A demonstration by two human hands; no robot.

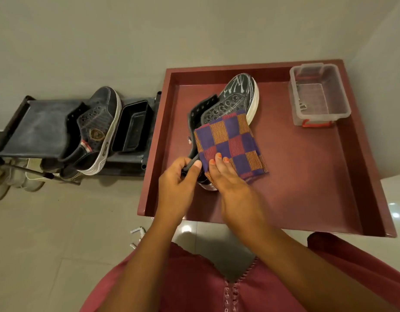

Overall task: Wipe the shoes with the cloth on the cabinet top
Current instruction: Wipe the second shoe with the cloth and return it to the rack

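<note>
Head view: left hand grips shoe, toe pointing away; right hand presses cloth.

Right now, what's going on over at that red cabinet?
A person is wiping a dark high-top sneaker lying on the red cabinet top. The left hand grips the shoe's heel end, while the right hand presses a checked cloth over it. A matching sneaker waits on the black rack alongside, and a clear plastic box sits in the far corner.
</note>
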